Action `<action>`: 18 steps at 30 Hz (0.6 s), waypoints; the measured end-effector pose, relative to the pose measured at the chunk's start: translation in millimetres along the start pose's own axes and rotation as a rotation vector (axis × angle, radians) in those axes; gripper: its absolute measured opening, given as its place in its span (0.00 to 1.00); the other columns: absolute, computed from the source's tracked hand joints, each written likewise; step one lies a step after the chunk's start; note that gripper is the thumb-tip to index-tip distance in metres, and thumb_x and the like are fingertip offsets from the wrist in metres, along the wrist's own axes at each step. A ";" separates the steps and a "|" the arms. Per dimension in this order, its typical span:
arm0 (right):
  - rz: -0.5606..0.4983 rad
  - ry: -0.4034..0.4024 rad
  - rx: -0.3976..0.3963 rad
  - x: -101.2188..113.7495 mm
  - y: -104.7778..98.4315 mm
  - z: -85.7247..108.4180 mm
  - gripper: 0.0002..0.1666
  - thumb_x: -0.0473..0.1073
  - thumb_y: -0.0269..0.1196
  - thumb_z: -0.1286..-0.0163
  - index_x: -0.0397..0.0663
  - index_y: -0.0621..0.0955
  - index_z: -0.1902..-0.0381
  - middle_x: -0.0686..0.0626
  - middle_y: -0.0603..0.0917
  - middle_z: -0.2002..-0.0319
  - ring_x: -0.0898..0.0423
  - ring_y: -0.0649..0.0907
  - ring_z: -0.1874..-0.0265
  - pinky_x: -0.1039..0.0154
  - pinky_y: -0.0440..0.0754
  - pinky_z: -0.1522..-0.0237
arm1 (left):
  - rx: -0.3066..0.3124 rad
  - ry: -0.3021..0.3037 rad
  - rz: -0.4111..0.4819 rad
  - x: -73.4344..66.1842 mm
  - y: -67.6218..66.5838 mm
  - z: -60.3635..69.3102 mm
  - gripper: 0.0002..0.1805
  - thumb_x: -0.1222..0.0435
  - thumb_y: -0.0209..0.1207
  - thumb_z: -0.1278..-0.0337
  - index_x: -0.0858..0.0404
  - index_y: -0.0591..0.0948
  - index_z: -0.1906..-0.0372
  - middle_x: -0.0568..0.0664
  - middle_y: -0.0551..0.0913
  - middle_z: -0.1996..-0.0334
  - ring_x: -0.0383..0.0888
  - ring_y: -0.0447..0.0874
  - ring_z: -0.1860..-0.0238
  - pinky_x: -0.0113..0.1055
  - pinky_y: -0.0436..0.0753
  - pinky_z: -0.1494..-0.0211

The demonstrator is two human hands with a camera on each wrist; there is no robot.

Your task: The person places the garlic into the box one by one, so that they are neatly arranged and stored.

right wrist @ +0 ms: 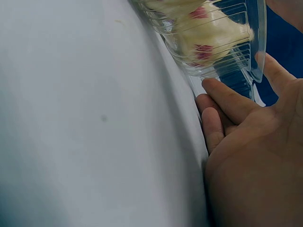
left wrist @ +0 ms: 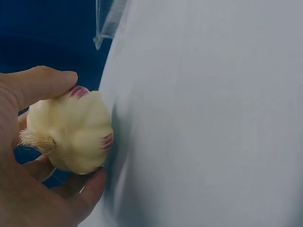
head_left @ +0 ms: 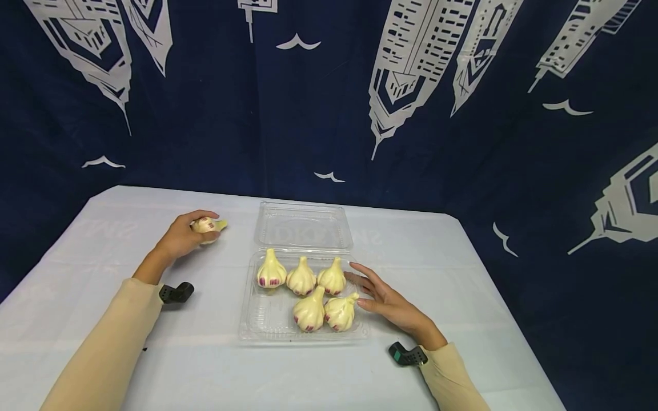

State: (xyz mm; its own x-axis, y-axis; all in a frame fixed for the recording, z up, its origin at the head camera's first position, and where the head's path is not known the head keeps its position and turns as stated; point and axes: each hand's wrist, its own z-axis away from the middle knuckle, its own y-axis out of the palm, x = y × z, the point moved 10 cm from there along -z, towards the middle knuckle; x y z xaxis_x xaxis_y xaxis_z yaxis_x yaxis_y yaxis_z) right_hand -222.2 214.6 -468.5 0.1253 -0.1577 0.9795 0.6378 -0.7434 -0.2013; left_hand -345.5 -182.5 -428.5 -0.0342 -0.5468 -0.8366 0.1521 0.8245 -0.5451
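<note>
My left hand [head_left: 184,235] grips a garlic bulb [head_left: 205,226] at the left of the table, its pale neck pointing right. In the left wrist view the thumb and fingers wrap that bulb [left wrist: 75,132], whose dry roots and purple streaks show. Several more bulbs stand in an open clear plastic box [head_left: 267,322]: three in the back row, one of them a garlic bulb [head_left: 271,271] at the left, and two in front. My right hand [head_left: 393,305] lies at the box's right side, fingers extended, fingertips by the rim. In the right wrist view the fingers [right wrist: 232,99] rest beside the box wall.
The box's clear lid [head_left: 303,228] is folded back flat behind it. A white cloth [head_left: 205,365] covers the table. Behind hangs a dark blue curtain [head_left: 319,114] with white building prints. Each wrist carries a small black camera [head_left: 176,293].
</note>
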 end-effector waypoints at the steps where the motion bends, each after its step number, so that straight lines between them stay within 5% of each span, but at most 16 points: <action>1: 0.002 0.001 -0.001 0.2 -0.5 -0.1 0.44 0.37 0.55 0.22 0.60 0.47 0.19 0.41 0.53 0.21 0.37 0.52 0.23 0.72 0.62 0.32 | 0.000 0.011 -0.009 -2.8 0.4 0.8 0.30 0.64 0.64 0.35 0.66 0.71 0.31 0.70 0.63 0.29 0.60 0.67 0.36 0.49 0.69 0.37; 11: 0.012 0.009 0.000 -1.1 0.0 -0.9 0.44 0.37 0.55 0.22 0.60 0.47 0.19 0.41 0.53 0.21 0.37 0.52 0.23 0.70 0.64 0.33 | -0.018 0.076 0.016 -32.2 3.7 13.9 0.25 0.65 0.65 0.38 0.62 0.75 0.36 0.65 0.69 0.35 0.53 0.72 0.46 0.31 0.74 0.52; 18: 0.010 -0.001 0.002 -1.0 0.0 -0.7 0.43 0.38 0.55 0.22 0.60 0.47 0.19 0.40 0.53 0.21 0.36 0.51 0.23 0.73 0.63 0.33 | -0.017 0.123 0.041 -57.1 9.3 26.9 0.24 0.62 0.67 0.39 0.60 0.76 0.39 0.60 0.71 0.39 0.51 0.71 0.50 0.34 0.75 0.54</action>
State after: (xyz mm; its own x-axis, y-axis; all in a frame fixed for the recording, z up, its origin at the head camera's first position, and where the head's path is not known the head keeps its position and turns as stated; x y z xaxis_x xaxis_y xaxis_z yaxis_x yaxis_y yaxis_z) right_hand -222.9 214.3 -469.5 0.1324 -0.1641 0.9775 0.6384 -0.7403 -0.2108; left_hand -315.6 -147.5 -384.3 -0.1496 -0.4915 -0.8579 0.1393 0.8486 -0.5104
